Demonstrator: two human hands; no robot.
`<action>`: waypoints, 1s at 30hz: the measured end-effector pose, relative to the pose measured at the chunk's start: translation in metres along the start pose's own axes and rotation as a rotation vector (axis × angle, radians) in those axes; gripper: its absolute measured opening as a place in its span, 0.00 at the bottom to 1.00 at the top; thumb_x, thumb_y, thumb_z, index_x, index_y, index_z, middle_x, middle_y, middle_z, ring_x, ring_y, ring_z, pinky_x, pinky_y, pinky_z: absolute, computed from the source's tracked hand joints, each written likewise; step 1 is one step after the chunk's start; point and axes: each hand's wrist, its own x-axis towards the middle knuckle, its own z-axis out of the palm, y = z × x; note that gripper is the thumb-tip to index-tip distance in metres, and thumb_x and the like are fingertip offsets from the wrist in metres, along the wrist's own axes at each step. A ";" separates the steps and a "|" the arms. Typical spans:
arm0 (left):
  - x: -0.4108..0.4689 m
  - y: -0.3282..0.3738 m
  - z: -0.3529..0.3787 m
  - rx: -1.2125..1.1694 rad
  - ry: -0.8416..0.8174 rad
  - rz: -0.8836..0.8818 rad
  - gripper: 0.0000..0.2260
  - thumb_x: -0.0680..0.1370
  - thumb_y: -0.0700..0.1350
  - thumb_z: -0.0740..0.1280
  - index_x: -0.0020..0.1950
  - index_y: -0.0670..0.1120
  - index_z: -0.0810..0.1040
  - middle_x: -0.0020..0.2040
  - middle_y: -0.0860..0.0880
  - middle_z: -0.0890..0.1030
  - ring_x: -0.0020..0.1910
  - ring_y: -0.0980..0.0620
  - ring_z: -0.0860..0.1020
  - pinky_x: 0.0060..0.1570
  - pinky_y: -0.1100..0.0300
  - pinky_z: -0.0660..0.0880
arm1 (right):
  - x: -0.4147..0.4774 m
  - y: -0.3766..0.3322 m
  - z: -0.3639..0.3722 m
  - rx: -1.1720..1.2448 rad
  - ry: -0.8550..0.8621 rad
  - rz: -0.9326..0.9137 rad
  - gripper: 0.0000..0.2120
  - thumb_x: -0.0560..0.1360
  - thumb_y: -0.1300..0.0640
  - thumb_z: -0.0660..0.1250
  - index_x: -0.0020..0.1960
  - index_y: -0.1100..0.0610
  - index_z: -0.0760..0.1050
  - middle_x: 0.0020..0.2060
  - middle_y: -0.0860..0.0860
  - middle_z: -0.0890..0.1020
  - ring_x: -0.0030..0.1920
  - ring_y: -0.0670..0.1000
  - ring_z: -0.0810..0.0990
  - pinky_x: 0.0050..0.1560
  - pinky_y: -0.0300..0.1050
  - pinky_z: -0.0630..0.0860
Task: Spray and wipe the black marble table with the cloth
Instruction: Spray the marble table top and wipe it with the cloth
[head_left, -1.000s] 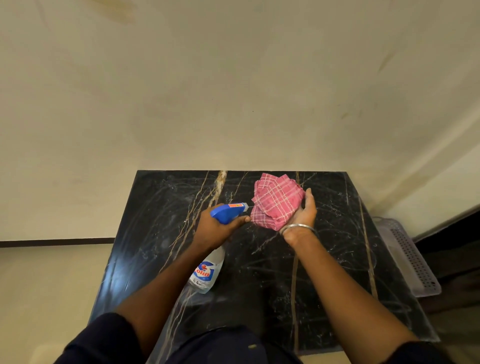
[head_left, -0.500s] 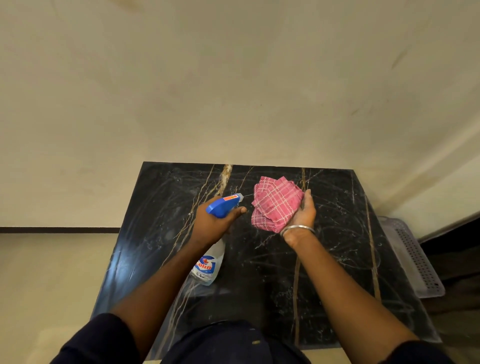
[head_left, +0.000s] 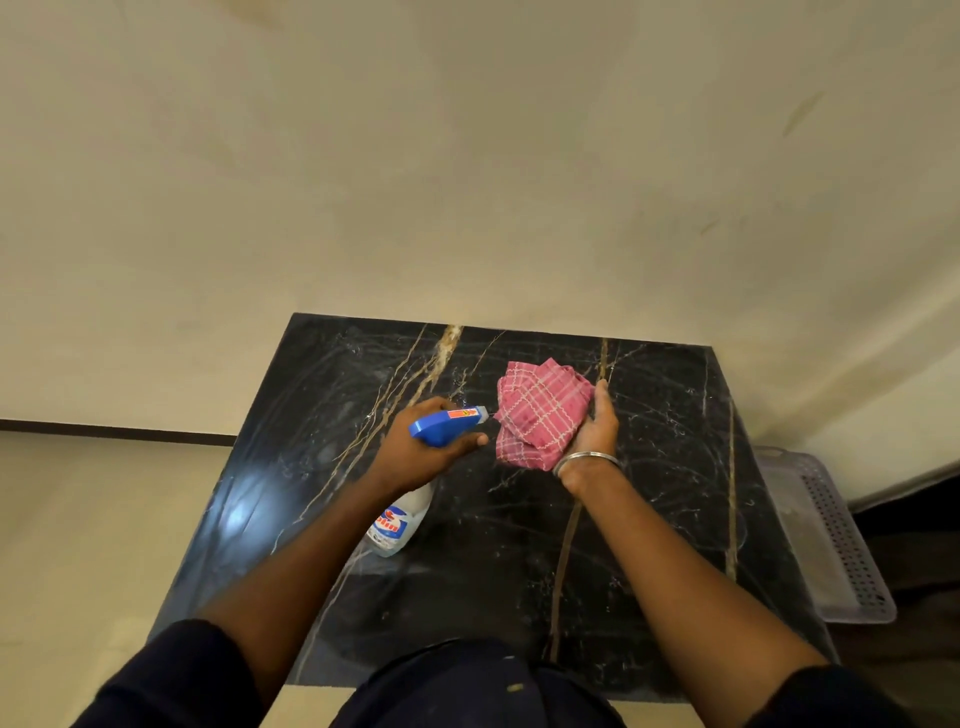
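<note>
The black marble table (head_left: 649, 545) with gold and white veins fills the lower middle of the head view. My left hand (head_left: 415, 452) grips a spray bottle (head_left: 447, 426) with a blue trigger head and a clear body, held above the table with its nozzle pointing right at the cloth. My right hand (head_left: 595, 431) holds a bunched pink checked cloth (head_left: 537, 410) up in the palm, just right of the nozzle. A metal bangle sits on that wrist.
A cream wall rises directly behind the table's far edge. A pale perforated plastic basket (head_left: 831, 535) stands on the floor against the table's right side. Light floor shows to the left of the table.
Both hands stay close together over the table with bottle and cloth. The view has shifted slightly; the nozzle now sits nearer the cloth's left edge.
</note>
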 end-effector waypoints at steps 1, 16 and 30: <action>0.000 0.001 0.003 0.009 0.014 -0.009 0.21 0.70 0.59 0.74 0.51 0.43 0.79 0.42 0.47 0.81 0.39 0.51 0.80 0.41 0.58 0.79 | -0.002 -0.004 -0.001 -0.004 -0.002 0.006 0.36 0.72 0.31 0.63 0.71 0.52 0.70 0.63 0.57 0.79 0.62 0.63 0.77 0.61 0.67 0.73; -0.009 0.001 -0.035 -0.245 0.303 -0.147 0.06 0.75 0.51 0.73 0.46 0.50 0.80 0.36 0.45 0.82 0.33 0.54 0.81 0.35 0.63 0.79 | 0.001 -0.003 0.015 -0.097 0.103 0.069 0.12 0.72 0.67 0.61 0.53 0.59 0.75 0.47 0.56 0.79 0.48 0.58 0.78 0.57 0.60 0.74; 0.039 -0.078 -0.144 -0.337 0.136 -0.004 0.18 0.76 0.54 0.69 0.58 0.42 0.78 0.47 0.45 0.83 0.43 0.45 0.83 0.46 0.47 0.81 | 0.104 0.081 0.158 -0.336 0.296 -0.049 0.07 0.74 0.65 0.60 0.47 0.60 0.75 0.43 0.54 0.79 0.40 0.54 0.77 0.47 0.50 0.75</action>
